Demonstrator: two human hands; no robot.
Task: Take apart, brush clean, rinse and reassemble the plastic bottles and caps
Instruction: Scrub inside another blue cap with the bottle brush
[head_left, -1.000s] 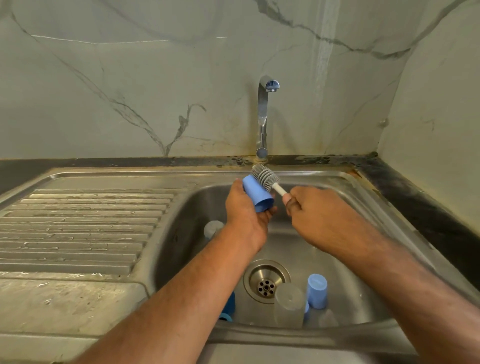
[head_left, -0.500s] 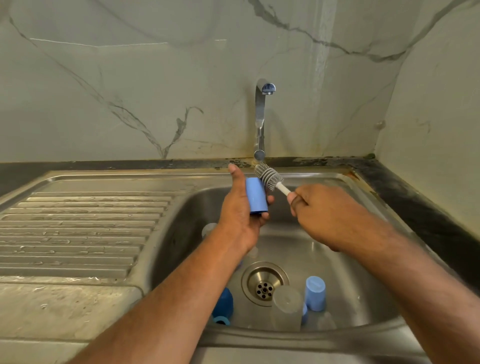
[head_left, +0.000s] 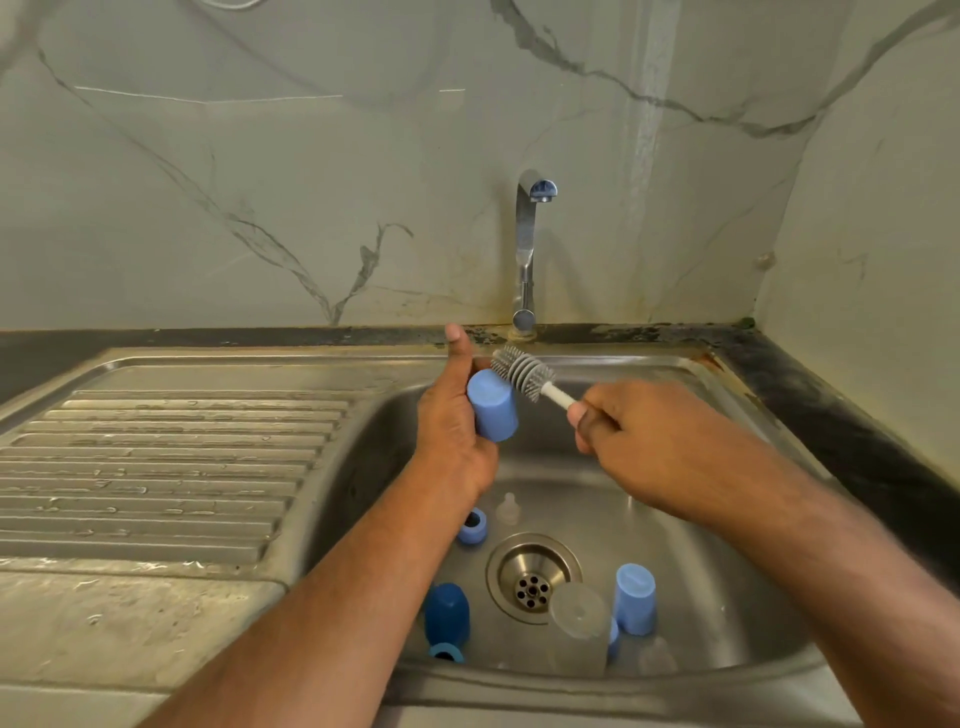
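Near the frame's centre, left hand wrapped around a light blue cap, thumb stuck straight up, closed end of the cap turned toward the camera. Just right of it, right hand clenched round the white handle of a grey bottle brush, bristle head lying against the cap's upper right edge, on the outside. Whether the bristles had reached the cap's inside, impossible to tell from here.

Below, scattered over the floor of the steel sink: a small blue ring and a clear teat left of centre, a dark blue cap with another blue ring at lower centre, a clear bottle and a second light blue cap to the right of the drain. Tap in the upper centre, no water running.

Likely snags, judged from that layout:
- Held with a loose, thumb-free wrap, so prone to slipping out under a firm brush stroke and dropping among the unwashed parts.
- Brushed only on the outside, leaving the inner rim dirty.
- Small parts lying close to the drain, easily knocked about by a falling cap.
- Several near-identical caps and rings, easily mismatched at reassembly.
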